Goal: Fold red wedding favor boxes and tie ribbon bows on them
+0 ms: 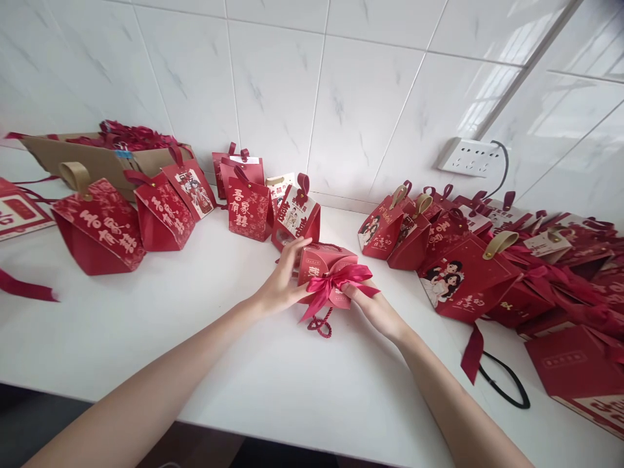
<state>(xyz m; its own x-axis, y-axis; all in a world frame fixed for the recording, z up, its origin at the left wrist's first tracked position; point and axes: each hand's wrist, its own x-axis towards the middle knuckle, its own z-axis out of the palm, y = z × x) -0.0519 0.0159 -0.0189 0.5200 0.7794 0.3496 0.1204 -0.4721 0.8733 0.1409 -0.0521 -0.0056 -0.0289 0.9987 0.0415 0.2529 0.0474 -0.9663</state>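
Both hands hold a small red gift box (312, 260) a little above the white table, at the middle of the view. A dark pink ribbon bow (331, 283) is tied across its front, and a twisted red cord (322, 324) hangs below it. My left hand (281, 279) grips the box's left side, fingers behind and thumb at the bow. On the right side, my right hand (373, 305) has its thumb on the bow; its other fingers are mostly hidden. Just behind stands a red gift box with a figure print (297, 214).
Several red boxes (249, 208) with ribbon loops stand along the tiled wall. A cardboard box (88, 156) full of red ribbon is at the back left. Many boxes (468, 276) crowd the right, beside a black loop (511, 383). A power strip (470, 158) is on the wall.
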